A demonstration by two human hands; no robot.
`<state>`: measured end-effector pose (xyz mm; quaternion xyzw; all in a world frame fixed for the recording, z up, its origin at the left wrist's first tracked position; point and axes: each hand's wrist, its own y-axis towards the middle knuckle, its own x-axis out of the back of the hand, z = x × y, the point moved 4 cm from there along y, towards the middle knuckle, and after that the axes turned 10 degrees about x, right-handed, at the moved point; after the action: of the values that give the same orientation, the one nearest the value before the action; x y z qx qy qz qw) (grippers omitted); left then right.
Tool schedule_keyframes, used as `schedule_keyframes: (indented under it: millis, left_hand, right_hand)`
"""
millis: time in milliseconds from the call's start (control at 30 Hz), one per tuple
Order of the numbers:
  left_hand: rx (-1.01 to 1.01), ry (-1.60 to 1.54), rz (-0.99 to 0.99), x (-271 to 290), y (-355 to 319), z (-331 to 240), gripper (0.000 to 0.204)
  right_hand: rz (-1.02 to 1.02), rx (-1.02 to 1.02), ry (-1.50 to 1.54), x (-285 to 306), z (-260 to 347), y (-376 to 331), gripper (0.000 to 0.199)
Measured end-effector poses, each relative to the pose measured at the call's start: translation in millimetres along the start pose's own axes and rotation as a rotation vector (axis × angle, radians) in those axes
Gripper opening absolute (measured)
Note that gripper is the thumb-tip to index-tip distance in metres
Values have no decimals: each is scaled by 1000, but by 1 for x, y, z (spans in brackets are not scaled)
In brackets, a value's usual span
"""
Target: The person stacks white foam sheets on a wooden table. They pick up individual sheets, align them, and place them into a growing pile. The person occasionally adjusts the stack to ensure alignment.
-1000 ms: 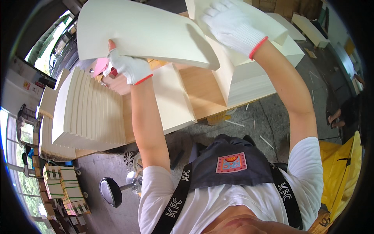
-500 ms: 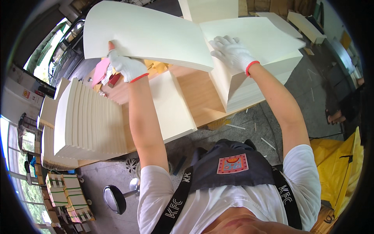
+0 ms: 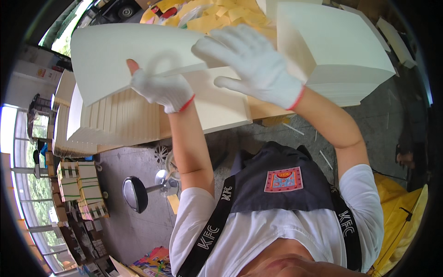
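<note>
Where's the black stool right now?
In the head view, the black stool stands on the floor at lower left, below the fanned paper stack.

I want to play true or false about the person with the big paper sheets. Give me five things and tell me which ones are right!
1. Both hands wear white gloves with red cuffs. True: the left hand and the right hand both do.
2. The left hand grips a big cream sheet. True: its fingers close on the sheet's lower edge.
3. The right hand is closed in a fist. False: its fingers are spread open.
4. The stool on the floor has a bright red seat. False: the seat is black.
5. A fanned stack of cream sheets lies on the table under the lifted sheet. True.
</note>
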<state>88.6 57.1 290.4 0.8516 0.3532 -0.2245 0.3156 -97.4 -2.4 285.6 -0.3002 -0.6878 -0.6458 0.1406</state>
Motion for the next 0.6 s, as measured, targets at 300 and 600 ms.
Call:
schedule_keyframes:
  millis: [300,600]
  left_hand:
    - [-35,583,171,40,-18,-17,86]
    - [559,820,148,216,10,45,64]
  right_hand:
    - [-191,-638,846,-95,1,-46,53]
    - [-318,-1111,1479,-186,-19,-120,76]
